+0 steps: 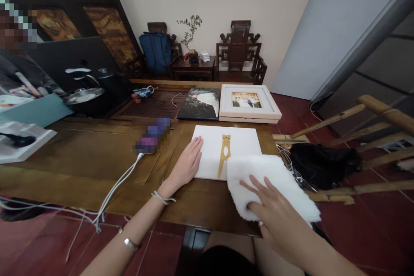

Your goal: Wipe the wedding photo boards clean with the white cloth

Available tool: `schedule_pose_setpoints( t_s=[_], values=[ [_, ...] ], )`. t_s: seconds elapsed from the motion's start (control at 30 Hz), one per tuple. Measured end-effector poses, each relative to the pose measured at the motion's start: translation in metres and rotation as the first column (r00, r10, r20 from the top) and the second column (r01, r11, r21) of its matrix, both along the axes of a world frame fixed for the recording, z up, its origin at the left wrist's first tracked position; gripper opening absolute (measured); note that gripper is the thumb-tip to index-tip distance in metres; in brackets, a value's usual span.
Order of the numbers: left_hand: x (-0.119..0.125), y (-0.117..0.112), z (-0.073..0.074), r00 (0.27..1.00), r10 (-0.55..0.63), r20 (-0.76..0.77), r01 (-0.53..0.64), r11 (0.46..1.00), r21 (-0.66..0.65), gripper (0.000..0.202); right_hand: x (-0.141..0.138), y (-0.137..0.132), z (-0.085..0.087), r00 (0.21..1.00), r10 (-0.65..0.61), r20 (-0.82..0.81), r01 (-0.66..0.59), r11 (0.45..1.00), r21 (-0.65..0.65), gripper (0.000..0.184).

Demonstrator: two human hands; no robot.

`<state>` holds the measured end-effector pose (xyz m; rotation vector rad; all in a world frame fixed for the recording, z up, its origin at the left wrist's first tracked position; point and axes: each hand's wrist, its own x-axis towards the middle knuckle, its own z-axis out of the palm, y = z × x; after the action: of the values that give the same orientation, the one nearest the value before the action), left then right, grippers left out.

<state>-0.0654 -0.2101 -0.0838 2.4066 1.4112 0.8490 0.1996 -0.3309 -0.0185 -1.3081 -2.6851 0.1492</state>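
A white square panel [237,142] lies face down on the wooden table [97,155], with a gold fold-out stand [224,153] on its back. My left hand [186,164] rests flat on the panel's left edge, fingers stretched out. My right hand [271,209] presses, fingers spread, on a fluffy white cloth [281,181] that covers the panel's lower right corner.
A white framed photo [248,101] and a dark canvas print [200,103] lie further back. A blurred device with a white cable [123,181] sits left of the panel. Pots [84,95] stand at far left, a black bag [323,161] and wooden chair rails [355,138] at right.
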Motion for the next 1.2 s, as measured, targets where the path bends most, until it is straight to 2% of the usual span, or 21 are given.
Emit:
schedule_pose_setpoints(
  t_s=[0.07, 0.13, 0.27, 0.33, 0.43, 0.53, 0.67, 0.77, 0.87, 1.03, 1.1, 1.2],
  values=[
    [0.0, 0.0, 0.001, 1.0, 0.003, -0.002, -0.003, 1.0, -0.001, 0.048, -0.003, 0.017, 0.004, 0.999, -0.036, -0.017, 0.035, 0.997, -0.062, 0.043],
    [0.0, 0.001, 0.001, 1.0, 0.004, -0.002, -0.004, 1.0, -0.004, 0.048, -0.01, 0.047, 0.005, 0.998, -0.068, -0.006, 0.067, 0.994, -0.084, 0.048],
    [-0.001, 0.001, 0.002, 1.0, -0.009, -0.017, 0.009, 1.0, -0.014, 0.048, -0.033, 0.108, 0.001, 0.989, -0.136, 0.061, 0.139, 0.989, -0.051, 0.054],
    [-0.002, 0.002, 0.001, 1.0, -0.016, -0.024, 0.015, 1.0, -0.021, 0.048, -0.043, 0.124, -0.003, 0.984, -0.146, 0.1, 0.15, 0.988, -0.033, 0.053],
    [-0.002, 0.001, 0.0, 1.0, -0.016, -0.021, 0.016, 1.0, -0.017, 0.048, -0.052, 0.116, -0.008, 0.986, -0.108, 0.127, 0.103, 0.994, 0.049, 0.045],
    [-0.001, 0.001, 0.0, 1.0, -0.006, -0.015, 0.006, 1.0, -0.003, 0.048, -0.054, 0.077, -0.012, 0.992, -0.041, 0.123, 0.031, 0.996, 0.084, 0.033],
    [0.0, 0.001, 0.0, 1.0, -0.001, -0.021, 0.001, 1.0, -0.007, 0.048, -0.05, 0.02, -0.009, 0.995, 0.064, 0.072, -0.062, 0.998, -0.025, 0.024],
    [0.0, 0.0, 0.0, 1.0, -0.002, -0.02, 0.002, 1.0, -0.003, 0.048, -0.048, 0.005, -0.004, 0.989, 0.146, 0.039, -0.142, 0.986, -0.091, 0.025],
    [-0.001, 0.001, -0.001, 1.0, -0.013, -0.019, 0.013, 1.0, 0.009, 0.048, -0.051, 0.028, -0.001, 0.993, 0.113, 0.045, -0.109, 0.989, -0.097, 0.034],
    [-0.002, 0.001, 0.0, 1.0, -0.019, -0.021, 0.019, 1.0, -0.002, 0.048, -0.062, 0.111, -0.001, 0.993, 0.008, 0.121, -0.007, 1.0, -0.013, 0.045],
    [-0.002, 0.001, 0.001, 1.0, -0.019, -0.019, 0.019, 1.0, -0.008, 0.048, -0.065, 0.136, -0.002, 0.989, -0.011, 0.149, 0.011, 1.0, 0.004, 0.048],
    [-0.002, 0.001, 0.001, 1.0, -0.014, -0.007, 0.014, 1.0, -0.015, 0.047, -0.068, 0.138, -0.005, 0.984, 0.006, 0.18, -0.013, 0.999, 0.038, 0.043]
  ],
)
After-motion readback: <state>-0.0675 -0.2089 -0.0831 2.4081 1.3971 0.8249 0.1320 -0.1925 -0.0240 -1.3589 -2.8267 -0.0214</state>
